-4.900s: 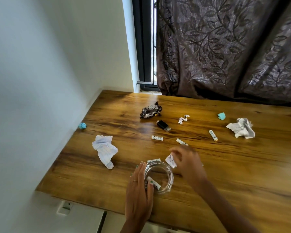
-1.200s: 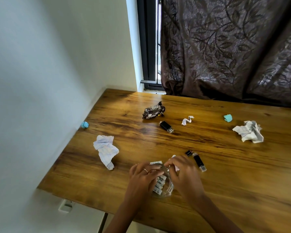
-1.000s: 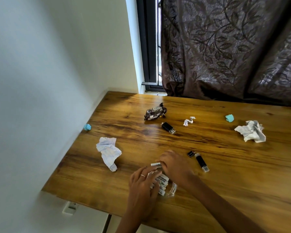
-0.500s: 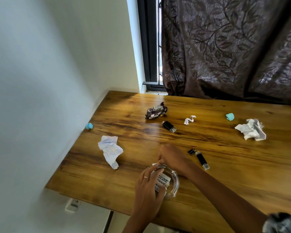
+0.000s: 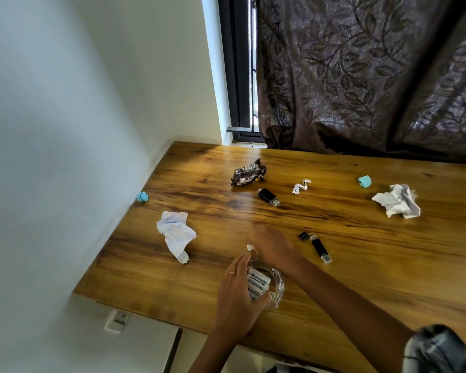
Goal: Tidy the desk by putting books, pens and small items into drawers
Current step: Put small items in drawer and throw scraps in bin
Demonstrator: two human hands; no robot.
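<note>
A small clear glass dish (image 5: 279,288) with several white batteries (image 5: 257,282) in it sits near the front edge of the wooden desk (image 5: 388,265). My left hand (image 5: 237,300) cups the dish on its left side, a ring on one finger. Just beyond the dish, my right hand (image 5: 272,244) is blurred and pinches a small white item (image 5: 250,247). A black USB stick (image 5: 320,249) with its loose cap (image 5: 303,236) lies just right of that hand. Another black USB stick (image 5: 269,196) lies farther back.
Crumpled paper lies at the left (image 5: 176,234) and at the right (image 5: 397,201), with a small white scrap (image 5: 301,186) in the middle. A dark crinkled wrapper (image 5: 248,173) sits at the back. Teal balls rest by the wall (image 5: 142,196) and at the back right (image 5: 364,181). A dark curtain (image 5: 361,76) hangs behind.
My right hand has lifted off the dish and moved back over the desk behind it, pinching a small white item. My left hand stays on the dish.
</note>
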